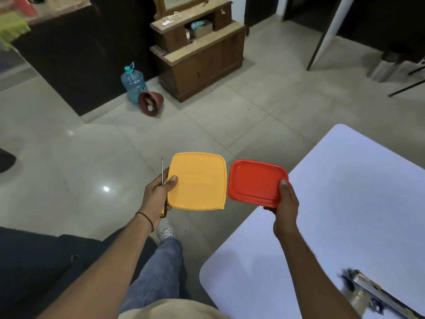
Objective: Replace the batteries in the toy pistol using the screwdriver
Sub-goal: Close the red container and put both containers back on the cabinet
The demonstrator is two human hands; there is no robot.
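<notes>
Left hand (158,195) gripping slim screwdriver (163,212), yellow-black handle

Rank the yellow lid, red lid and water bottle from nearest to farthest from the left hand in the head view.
1. Yellow lid: gripped by the left hand itself.
2. Red lid: just right, in the right hand.
3. Water bottle: far ahead on the floor.

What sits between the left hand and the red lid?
In the head view, the yellow lid, held by the left hand with the screwdriver; a narrow gap separates it from the red lid.
</notes>
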